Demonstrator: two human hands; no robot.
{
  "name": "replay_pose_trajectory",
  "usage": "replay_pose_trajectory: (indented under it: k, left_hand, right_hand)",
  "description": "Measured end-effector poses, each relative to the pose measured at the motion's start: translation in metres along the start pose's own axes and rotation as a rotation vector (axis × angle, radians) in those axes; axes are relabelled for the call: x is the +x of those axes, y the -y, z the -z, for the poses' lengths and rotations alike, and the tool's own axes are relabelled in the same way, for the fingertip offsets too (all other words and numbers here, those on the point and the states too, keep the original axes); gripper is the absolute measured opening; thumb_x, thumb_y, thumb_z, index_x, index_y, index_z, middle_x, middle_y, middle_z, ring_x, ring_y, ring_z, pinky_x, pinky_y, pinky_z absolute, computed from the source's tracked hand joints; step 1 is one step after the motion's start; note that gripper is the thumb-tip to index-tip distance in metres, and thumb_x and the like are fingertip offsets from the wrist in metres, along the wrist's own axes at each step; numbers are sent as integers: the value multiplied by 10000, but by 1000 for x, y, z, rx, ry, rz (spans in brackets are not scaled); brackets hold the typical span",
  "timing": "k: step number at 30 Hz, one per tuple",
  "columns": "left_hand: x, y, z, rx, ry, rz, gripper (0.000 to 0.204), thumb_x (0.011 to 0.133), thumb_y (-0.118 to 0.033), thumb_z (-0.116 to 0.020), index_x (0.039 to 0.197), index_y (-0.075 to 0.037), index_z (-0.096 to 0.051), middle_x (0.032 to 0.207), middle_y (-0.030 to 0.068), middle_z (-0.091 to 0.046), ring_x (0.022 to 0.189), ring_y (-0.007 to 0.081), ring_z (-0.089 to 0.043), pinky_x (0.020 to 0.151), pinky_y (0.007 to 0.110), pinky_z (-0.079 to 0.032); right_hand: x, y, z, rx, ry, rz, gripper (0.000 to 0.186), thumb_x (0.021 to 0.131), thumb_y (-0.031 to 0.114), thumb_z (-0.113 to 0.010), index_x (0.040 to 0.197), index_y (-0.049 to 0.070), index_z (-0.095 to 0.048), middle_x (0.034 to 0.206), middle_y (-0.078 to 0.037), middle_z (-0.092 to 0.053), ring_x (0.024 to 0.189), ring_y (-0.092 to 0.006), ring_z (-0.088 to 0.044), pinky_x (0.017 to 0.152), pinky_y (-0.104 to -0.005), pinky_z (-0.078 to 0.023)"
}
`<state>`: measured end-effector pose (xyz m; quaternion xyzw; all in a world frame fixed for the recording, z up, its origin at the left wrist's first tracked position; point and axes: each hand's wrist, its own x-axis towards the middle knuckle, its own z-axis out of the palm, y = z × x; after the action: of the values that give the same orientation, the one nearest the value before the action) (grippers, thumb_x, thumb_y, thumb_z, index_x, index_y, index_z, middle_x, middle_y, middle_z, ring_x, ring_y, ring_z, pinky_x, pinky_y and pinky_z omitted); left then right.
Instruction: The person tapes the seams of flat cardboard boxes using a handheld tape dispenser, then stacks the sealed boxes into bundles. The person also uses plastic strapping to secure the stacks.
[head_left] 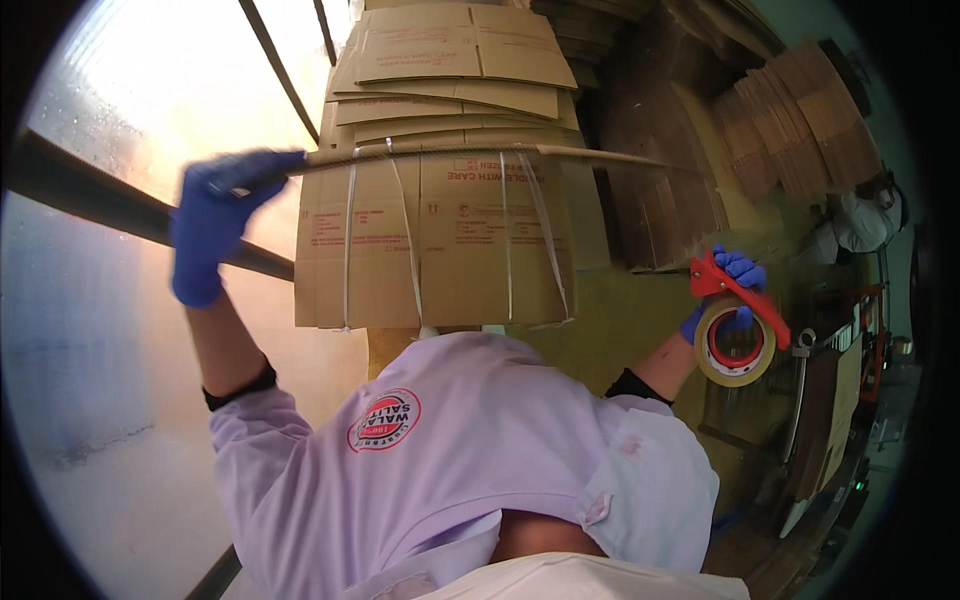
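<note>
My left hand (212, 225), in a blue glove, is raised at the left. Its fingers pinch the left end of a cardboard sheet (450, 152), seen nearly edge-on and smeared by motion at its right end. On the right, my right hand (738, 268), also gloved in blue, grips a red tape dispenser (765, 310). A roll of tan tape (735, 375) sits on it, facing up at me. Below the sheet, a strapped bundle of flattened cartons (390, 260) stands in front of my chest, bound with white straps.
More flattened cartons (430, 45) are stacked behind the bundle, with another stack (800, 120) at the far right. Dark metal bars (90, 185) cross the bright left side. Another person (868, 220) in pale clothing is at the right edge, near metal equipment.
</note>
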<state>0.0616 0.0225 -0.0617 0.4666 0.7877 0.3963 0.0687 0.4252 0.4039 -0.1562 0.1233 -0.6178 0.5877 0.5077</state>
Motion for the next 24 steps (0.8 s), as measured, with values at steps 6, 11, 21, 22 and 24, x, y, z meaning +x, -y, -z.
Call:
replay_pose_trajectory:
  k: [6, 11, 21, 22, 24]
  left_hand:
    - [108, 95, 121, 4, 47, 186, 370, 715, -118, -642, 1068, -19, -591, 895, 28, -624, 836, 99, -559, 787, 246, -431]
    - [155, 196, -20, 524, -508, -340, 591, 692, -265, -639, 1218, -99, -427, 1091, 84, -495, 896, 241, -467, 770, 358, -411]
    - [-1, 78, -314, 623, 439, 188, 1190, 463, -652, -662, 1352, -7, -205, 1413, 227, -105, 1312, 399, 45, 947, 671, 44]
    - [-3, 78, -316, 604, 433, 186, 1173, 472, -650, -658, 1347, -5, -219, 1412, 223, -118, 1315, 389, 38, 951, 668, 42]
    - [-1, 76, -313, 579, 423, 162, 1138, 490, -645, -648, 1337, 0, -248, 1409, 214, -143, 1321, 369, 22, 961, 660, 37]
  right_hand:
    - [-49, -13, -28, -137, -330, -278, 340, 709, 304, -639, 822, 4, -527, 814, -123, -566, 798, -253, -558, 806, -388, -431]
    - [-46, -50, -75, -103, -175, -615, 167, 716, 77, -626, 850, -10, -580, 851, -99, -587, 827, -192, -564, 803, -309, -447]
    - [15, -220, -103, -207, 18, -241, 219, 670, -70, -636, 844, 35, -553, 1000, -72, -535, 954, -198, -526, 854, -326, -451]
    - [23, -236, -105, -224, 29, -205, 192, 682, -47, -631, 839, 34, -556, 1010, -74, -532, 943, -202, -531, 846, -330, -460]
    - [3, -293, -85, 354, -234, -766, 132, 723, 9, -593, 849, 25, -558, 965, -81, -550, 904, -207, -554, 788, -333, -480]
